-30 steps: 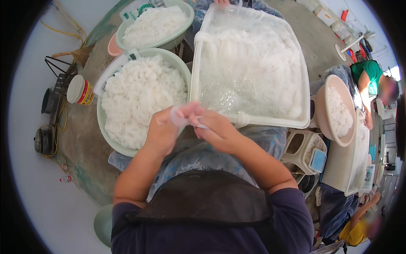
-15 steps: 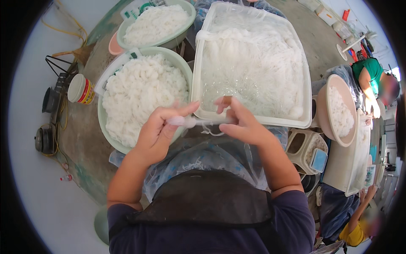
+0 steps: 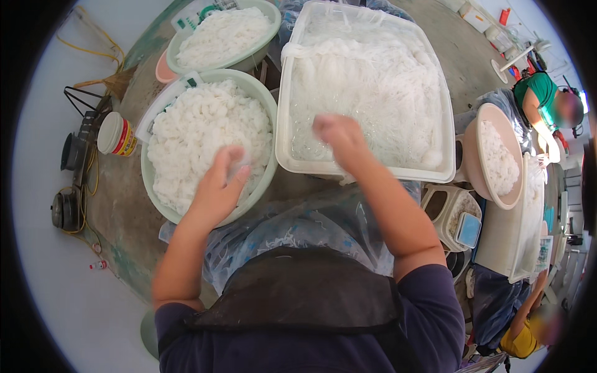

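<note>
My left hand is over the near side of a pale green basin heaped with white, fluffy-looking clumps. Its thumb and forefinger stand apart, and a whitish blur between them cannot be told from the clumps behind. Above the near left part of a large white rectangular tub is my right hand, its fingers bent and smeared by motion. The tub contains clear liquid and a mass of wet white stringy fibres; one bundle hangs over its left rim.
A second green basin of white clumps stands behind the first. Left are a lidded bucket and cables. To the right are a pink basin, a stool with a small blue-topped device, and two people working along another long tub.
My hands have parted from the white strand stretched between them. The left moved over the green basin, the right forward over the tub; the strand no longer shows between them.
</note>
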Action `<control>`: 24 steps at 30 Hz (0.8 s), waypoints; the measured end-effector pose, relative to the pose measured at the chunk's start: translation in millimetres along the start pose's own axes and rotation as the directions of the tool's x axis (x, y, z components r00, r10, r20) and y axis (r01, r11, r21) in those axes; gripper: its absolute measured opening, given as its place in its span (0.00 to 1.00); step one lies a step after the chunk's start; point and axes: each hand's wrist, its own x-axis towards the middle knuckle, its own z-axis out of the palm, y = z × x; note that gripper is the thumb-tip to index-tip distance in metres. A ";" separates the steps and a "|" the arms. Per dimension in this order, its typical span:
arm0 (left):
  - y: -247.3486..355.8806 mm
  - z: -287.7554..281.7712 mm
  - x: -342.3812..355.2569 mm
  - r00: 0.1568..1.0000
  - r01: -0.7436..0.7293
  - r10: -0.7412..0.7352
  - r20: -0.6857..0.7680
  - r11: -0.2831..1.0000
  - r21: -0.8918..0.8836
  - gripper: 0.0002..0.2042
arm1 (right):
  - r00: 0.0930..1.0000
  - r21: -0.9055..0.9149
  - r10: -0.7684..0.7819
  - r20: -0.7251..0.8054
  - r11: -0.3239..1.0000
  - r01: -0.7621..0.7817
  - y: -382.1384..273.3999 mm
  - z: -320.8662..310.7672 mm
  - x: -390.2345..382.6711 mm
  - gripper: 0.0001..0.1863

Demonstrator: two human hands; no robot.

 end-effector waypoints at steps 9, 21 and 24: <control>-75.0 40.0 -3.3 0.977 -0.171 0.154 -0.150 0.979 -0.107 0.17 | 0.763 -0.031 -0.528 0.373 0.814 0.580 46.8 63.3 -67.2 0.17; -113.0 144.6 83.8 0.961 -0.133 0.086 0.261 0.977 0.166 0.21 | 0.809 0.739 0.587 -0.036 0.560 -0.374 133.4 23.7 -137.0 0.20; -111.2 157.2 94.1 0.962 -0.034 0.037 0.269 0.999 -0.016 0.22 | 0.817 0.776 0.574 0.053 0.492 -0.395 137.2 26.2 -148.8 0.17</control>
